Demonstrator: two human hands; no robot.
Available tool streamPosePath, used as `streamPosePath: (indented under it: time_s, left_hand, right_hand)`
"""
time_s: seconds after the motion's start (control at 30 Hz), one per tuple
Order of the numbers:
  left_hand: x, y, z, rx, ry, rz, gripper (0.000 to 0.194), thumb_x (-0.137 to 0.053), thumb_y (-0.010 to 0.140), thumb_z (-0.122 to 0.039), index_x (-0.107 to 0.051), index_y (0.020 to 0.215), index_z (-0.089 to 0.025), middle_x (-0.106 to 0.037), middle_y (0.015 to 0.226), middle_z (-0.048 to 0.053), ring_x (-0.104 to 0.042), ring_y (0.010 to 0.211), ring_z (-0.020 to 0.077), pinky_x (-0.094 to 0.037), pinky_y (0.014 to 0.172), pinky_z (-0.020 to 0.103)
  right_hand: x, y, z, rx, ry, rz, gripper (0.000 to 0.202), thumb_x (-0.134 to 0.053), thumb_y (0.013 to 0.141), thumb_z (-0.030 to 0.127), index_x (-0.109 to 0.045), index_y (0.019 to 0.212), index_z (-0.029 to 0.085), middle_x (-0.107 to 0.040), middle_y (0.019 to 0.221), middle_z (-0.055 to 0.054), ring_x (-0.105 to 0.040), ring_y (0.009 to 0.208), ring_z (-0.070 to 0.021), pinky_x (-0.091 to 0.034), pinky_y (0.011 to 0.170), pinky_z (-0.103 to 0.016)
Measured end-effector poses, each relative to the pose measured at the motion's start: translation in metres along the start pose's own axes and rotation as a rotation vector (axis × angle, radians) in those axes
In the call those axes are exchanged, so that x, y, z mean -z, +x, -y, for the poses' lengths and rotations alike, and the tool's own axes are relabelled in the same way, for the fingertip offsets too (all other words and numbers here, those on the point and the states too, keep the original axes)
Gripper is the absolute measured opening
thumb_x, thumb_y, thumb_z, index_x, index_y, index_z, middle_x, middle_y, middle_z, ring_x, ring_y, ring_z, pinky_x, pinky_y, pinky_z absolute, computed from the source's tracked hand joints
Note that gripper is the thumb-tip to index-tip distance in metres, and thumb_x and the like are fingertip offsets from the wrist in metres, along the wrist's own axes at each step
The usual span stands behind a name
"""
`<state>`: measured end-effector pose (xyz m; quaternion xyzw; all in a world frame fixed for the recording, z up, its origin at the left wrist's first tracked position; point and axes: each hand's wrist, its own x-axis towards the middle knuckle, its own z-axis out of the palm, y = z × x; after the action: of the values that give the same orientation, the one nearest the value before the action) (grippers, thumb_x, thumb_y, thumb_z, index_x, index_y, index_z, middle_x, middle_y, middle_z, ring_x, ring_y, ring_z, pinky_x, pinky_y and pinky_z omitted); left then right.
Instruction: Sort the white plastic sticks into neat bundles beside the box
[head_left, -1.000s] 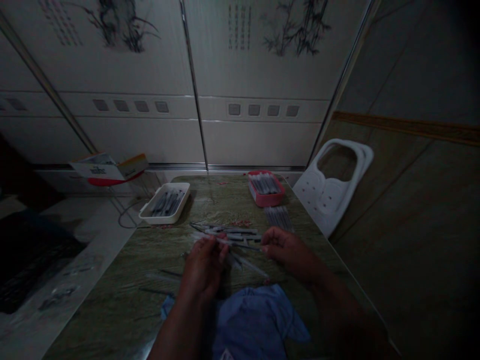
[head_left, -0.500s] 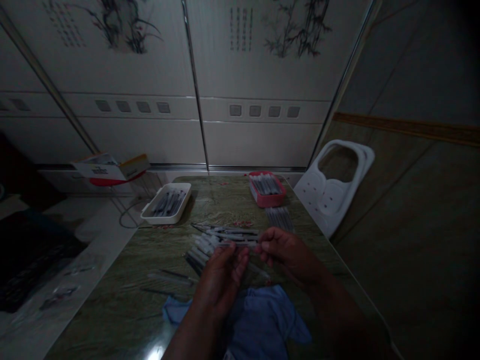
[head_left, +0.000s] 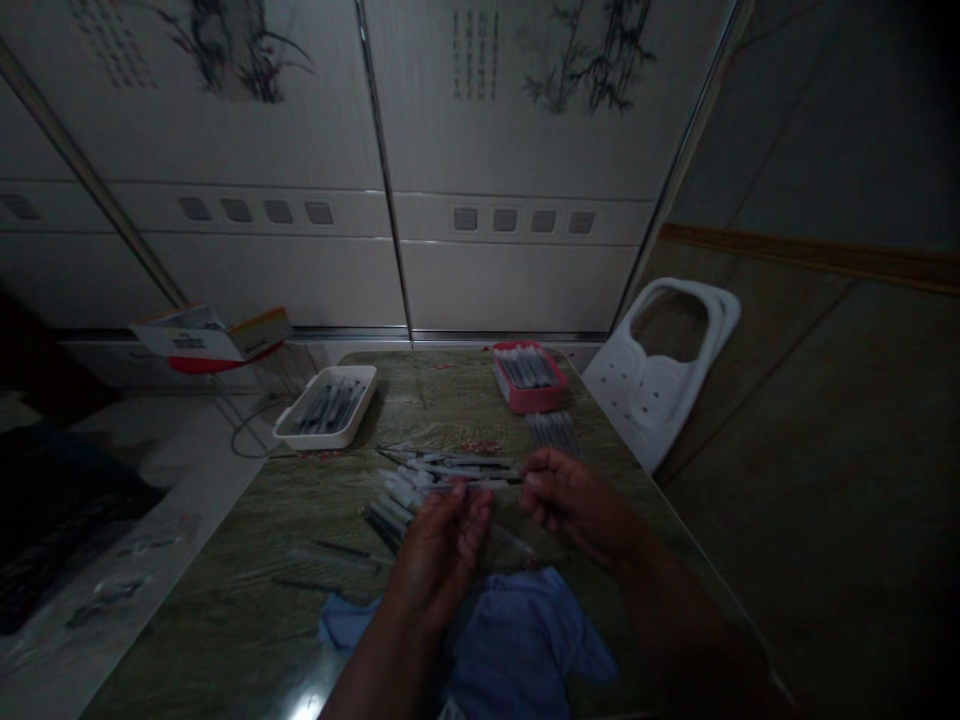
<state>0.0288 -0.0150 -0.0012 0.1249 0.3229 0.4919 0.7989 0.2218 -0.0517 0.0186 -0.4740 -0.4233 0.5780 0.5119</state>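
Note:
My left hand is closed on a slim, pale pen, held level between thumb and fingers. Just right of the pen's tip, my right hand makes a pinch; what it holds, if anything, is too small and dark to make out. Behind and left of my hands, a heap of pens lies on the table, pale and dark ones mixed. Several loose pens lie to the left. Under my wrists is a crumpled blue cloth.
A white tray of dark pens stands at the back left. At the back right is a pink basket packed with pens, with a row of pens before it. A white folding chair leans beside the table's right edge.
My right hand has drawn a little to the right, away from the pen's end, leaving a small gap. My left hand keeps the pen. The view has shifted slightly.

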Motion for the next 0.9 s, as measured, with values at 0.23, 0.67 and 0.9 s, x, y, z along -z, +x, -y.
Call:
streamPosePath:
  time_s: [0.23,0.67,0.9]
  left_hand:
    - [0.007,0.011,-0.006,-0.083,0.012,-0.069,0.009,-0.063,0.088,-0.004,-0.066,0.089,-0.012,-0.072,0.087,0.006,-0.074,0.083,0.0157,-0.062,0.076,0.024]
    - [0.014,0.019,-0.006,-0.129,0.003,-0.059,0.009,-0.064,0.087,-0.004,-0.067,0.087,-0.013,-0.072,0.085,0.003,-0.074,0.084,0.0156,-0.062,0.077,0.025]
    - [0.008,0.013,-0.009,-0.125,0.015,-0.077,0.011,-0.06,0.089,-0.004,-0.067,0.088,-0.012,-0.072,0.085,0.004,-0.074,0.081,0.0155,-0.062,0.074,0.024]
  right_hand:
    - [0.039,0.01,-0.014,0.1,-0.444,-0.376,0.013,-0.061,0.085,0.029,-0.061,0.094,0.02,-0.066,0.075,0.001,-0.058,0.065,-0.0136,-0.042,0.058,-0.024]
    - [0.039,0.014,-0.033,0.244,-1.218,-0.269,0.034,-0.05,0.088,0.014,-0.071,0.114,0.018,-0.068,0.108,-0.011,-0.062,0.102,-0.0215,-0.043,0.09,-0.03]
    - [0.047,-0.004,-0.008,0.11,-1.226,-0.3,0.02,-0.051,0.086,0.016,-0.068,0.094,0.018,-0.068,0.089,-0.005,-0.061,0.084,-0.0178,-0.038,0.069,-0.026]
